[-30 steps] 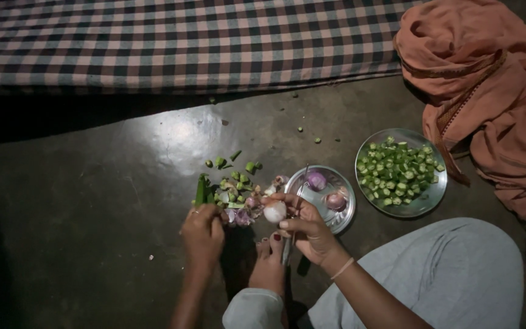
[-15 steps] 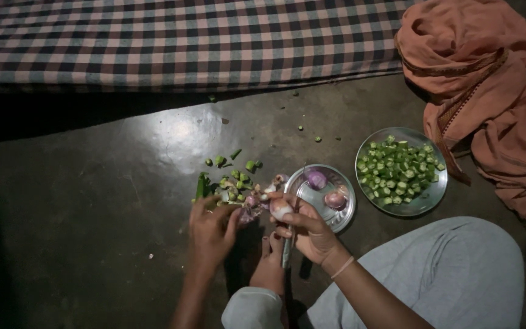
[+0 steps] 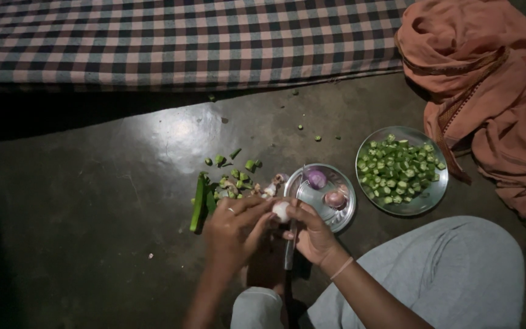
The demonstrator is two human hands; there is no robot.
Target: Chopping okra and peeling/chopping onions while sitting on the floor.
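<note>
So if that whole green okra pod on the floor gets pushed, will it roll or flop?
The okra pod looks long and straight, so it is probably fairly stiff rather than floppy. Lying flat on the smooth, shiny floor, it would likely slide or roll sideways easily. It seems slim and light, so a gentle nudge should move it.

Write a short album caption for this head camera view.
Both hands, left hand and right hand, hold a peeled onion against an upright blade beside a plate of chopped okra.

Single head view, looking steeply down, near the floor (image 3: 92, 201), facing forward
</note>
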